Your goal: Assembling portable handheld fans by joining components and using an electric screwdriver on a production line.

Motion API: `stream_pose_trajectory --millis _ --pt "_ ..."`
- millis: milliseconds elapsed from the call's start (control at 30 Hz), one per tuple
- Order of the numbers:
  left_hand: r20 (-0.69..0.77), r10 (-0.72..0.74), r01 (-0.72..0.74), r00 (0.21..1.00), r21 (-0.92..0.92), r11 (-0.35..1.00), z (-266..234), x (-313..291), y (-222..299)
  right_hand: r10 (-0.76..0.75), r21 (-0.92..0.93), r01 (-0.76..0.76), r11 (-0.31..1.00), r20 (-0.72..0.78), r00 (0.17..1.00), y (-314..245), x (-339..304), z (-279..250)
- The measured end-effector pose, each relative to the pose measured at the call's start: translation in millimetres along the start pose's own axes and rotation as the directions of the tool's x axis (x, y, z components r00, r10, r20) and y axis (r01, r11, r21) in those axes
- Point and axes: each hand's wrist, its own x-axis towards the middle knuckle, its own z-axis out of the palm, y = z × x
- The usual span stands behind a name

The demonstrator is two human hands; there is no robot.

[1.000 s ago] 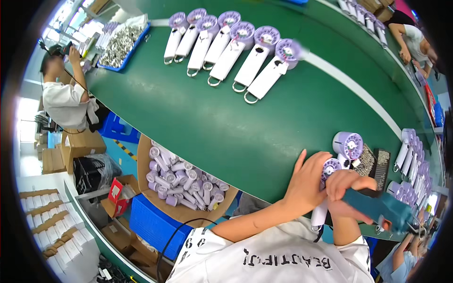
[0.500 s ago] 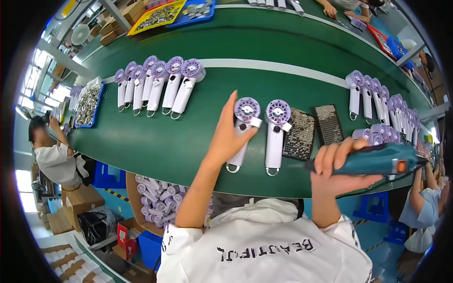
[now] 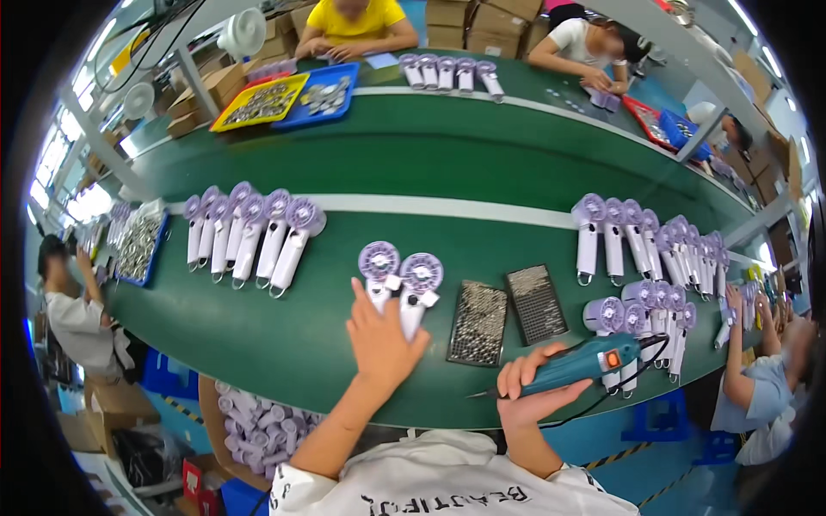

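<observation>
Green workbench (image 3: 258, 340), co-workers (image 3: 367, 21) beyond. Under the left hand (image 3: 385, 344), fingers spread over both handles, firmness of hold unclear: left fan (image 3: 379, 261) and right fan (image 3: 422, 273), just side by side. In the right hand (image 3: 542, 383), fingers curled around teal electric driver (image 3: 572, 365), tip leftward, apart from fans. Apparently mid-positioning. Likely called for: fans steadied, driver brought across, clear of nearby black parts trays (image 3: 542, 327). Row of other fans (image 3: 245, 249) farther left.

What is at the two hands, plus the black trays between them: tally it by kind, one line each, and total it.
Purple-and-white handheld fans at the left hand: 2
Teal power tool in the right hand: 1
Black trays on the green table: 2
Total: 5
</observation>
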Motion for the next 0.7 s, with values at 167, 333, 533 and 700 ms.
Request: stream_pose_trajectory --millis 167,333,533,700 --pt "-0.115 0.115 -0.117 0.987 -0.007 0.993 14 68 -58 0.049 0.004 -0.049 0.999 -0.077 0.996 9 -2 3" --pt "-0.092 0.064 -0.055 0.994 0.101 0.993 10 128 -82 0.005 0.005 -0.005 1.0 -0.056 0.998 4 -8 -4" --pt "-0.192 -0.086 0.097 0.978 0.052 0.994 18 99 -71 0.112 -0.076 -0.128 0.989 -0.192 0.975 16 -22 7" --pt "-0.197 -0.197 0.2 0.961 -0.002 0.98 19 91 -88 0.216 -0.162 -0.217 0.963 -0.024 0.976 34 -41 15"
